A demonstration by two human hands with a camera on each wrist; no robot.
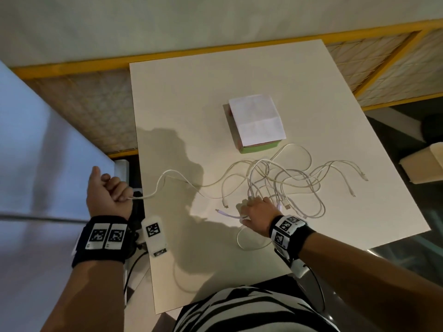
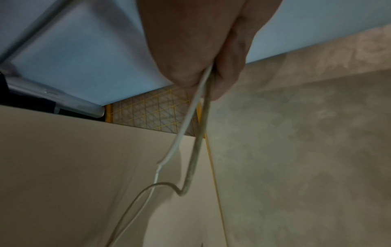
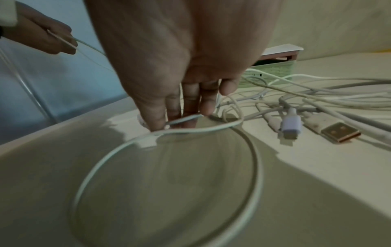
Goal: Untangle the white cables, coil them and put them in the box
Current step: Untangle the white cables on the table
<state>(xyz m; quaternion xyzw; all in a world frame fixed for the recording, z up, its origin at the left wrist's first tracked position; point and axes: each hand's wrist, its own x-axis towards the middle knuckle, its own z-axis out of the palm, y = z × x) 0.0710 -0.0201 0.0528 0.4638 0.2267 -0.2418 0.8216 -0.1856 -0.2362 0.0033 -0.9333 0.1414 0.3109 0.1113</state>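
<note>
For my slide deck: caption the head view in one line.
Left hand grips one white cable pulled from the tangle while right hand presses the tangled white cables near the closed box.

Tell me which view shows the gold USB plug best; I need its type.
The right wrist view: the gold USB plug lies close and sharp on the table. The head view shows it only tiny beside the right hand; the left wrist view misses it.

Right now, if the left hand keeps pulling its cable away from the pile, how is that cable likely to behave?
Probably floppy: the cable sags in waves between the left hand and the tangle. Likely to snag, since it runs into crossing loops there. The pile looks light and might drag along, though the right hand's fingers on the table may hold some strands.
</note>
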